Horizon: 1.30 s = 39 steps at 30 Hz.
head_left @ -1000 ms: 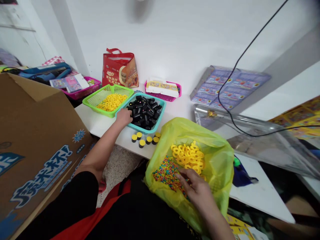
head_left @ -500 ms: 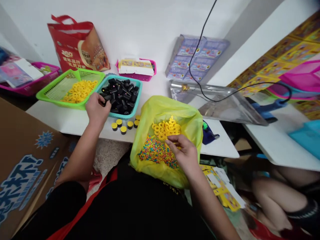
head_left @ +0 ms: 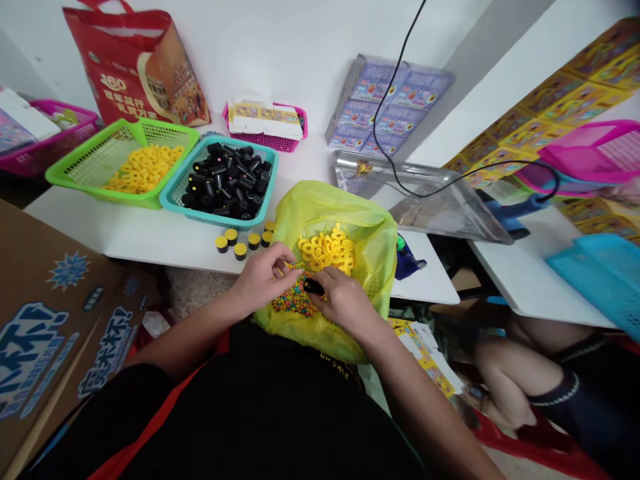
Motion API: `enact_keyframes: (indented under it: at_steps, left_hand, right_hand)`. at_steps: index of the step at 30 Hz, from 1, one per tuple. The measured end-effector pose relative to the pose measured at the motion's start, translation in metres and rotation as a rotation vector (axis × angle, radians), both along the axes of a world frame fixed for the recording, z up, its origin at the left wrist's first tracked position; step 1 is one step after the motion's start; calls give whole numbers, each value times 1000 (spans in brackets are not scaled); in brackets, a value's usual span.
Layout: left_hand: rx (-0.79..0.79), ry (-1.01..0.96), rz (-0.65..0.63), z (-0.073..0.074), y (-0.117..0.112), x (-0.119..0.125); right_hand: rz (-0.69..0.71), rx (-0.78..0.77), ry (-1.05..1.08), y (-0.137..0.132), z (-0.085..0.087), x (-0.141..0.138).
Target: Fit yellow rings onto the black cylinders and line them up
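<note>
Over a container lined with a yellow plastic bag (head_left: 377,233), both hands work close together. My right hand (head_left: 345,300) is closed on a small black plastic tube (head_left: 313,287). Just left of it, my left hand (head_left: 265,277) has thumb and fingers pinched; whatever they hold is too small to make out. Small multicoloured beads (head_left: 295,303) lie beneath the hands in the bag. Behind them is a pile of yellow ring-shaped pieces (head_left: 325,248). A turquoise basket (head_left: 267,193) of similar black tubes (head_left: 227,180) stands on the table, back left.
Several black caps with yellow tops (head_left: 241,251) stand before the turquoise basket. A green basket (head_left: 65,170) holds more yellow pieces. A clear tray (head_left: 425,213) and black cable (head_left: 383,127) lie at back right. A large carton (head_left: 75,320) fills the left; another person's legs (head_left: 510,360) show right.
My left hand has moved from the basket of black tubes to the bag. A black tube is now in my right hand, which has shifted slightly left. The camera view has shifted.
</note>
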<state>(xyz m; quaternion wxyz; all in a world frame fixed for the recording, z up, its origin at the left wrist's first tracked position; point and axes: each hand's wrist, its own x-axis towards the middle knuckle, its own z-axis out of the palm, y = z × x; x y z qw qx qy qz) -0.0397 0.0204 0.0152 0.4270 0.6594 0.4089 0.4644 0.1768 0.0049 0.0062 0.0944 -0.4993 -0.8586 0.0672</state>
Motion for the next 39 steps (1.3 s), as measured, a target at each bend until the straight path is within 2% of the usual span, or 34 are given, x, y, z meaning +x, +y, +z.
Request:
enact_keyframes:
  at_steps: [2, 4, 7, 9, 12, 14, 16, 19, 21, 23, 25, 27, 31, 33, 35, 37, 39]
  left_hand:
    - [-19, -58, 69, -2, 3, -4]
    - [-96, -122, 66, -4, 4, -5]
    - [-163, -145, 67, -6, 5, -5]
    - [-162, -130, 81, -7, 4, -5]
    - [-175, -157, 61, -7, 2, -7]
    - [-181, -182, 50, -6, 0, -9]
    - [-161, -167, 24, -4, -4, -10]
    - [-42, -83, -86, -3, -8, -8]
    - [78, -31, -173, -4, -9, -4]
    - [187, -5, -204, -7, -9, 2]
    - [235, 5, -192, -9, -9, 8]
    - [179, -1, -190, -12, -9, 13]
    - [-158, -83, -170, -14, -11, 21]
    - [-289, -175, -130, -15, -11, 23]
    - [-339, -231, -97, -15, -10, 25]
    - [-322, -229, -80, -14, -10, 26]
    - [-273, -213, -70, -14, -10, 28]
  right_hand:
    - [-22, 8, -205, 7, -4, -6]
    - [0, 9, -312, 12, -8, -16]
    - [106, -15, -257, 17, -18, -32]
    - [132, -58, -102, 18, -25, -35]
    - [22, -154, 272, 15, -32, -29]
    - [-48, -215, 565, 10, -32, -22]
    - [-60, -248, 799, 2, -27, -17]
    - [-28, -208, 979, -9, -19, -15]
    - [-6, -158, 1028, -15, -17, -16]
    - [2, -103, 1046, -20, -17, -16]
    - [-2, -33, 1025, -23, -18, -16]
    - [-8, 34, 958, -23, -16, -11]
    - [-28, -1, 718, -10, -5, 20]
    - [-147, -2, 531, 0, 0, 40]
    - [-270, 21, 273, 7, 3, 54]
    - [-285, -13, 8, 9, 2, 54]
    - [-248, -74, -154, 10, -2, 43]
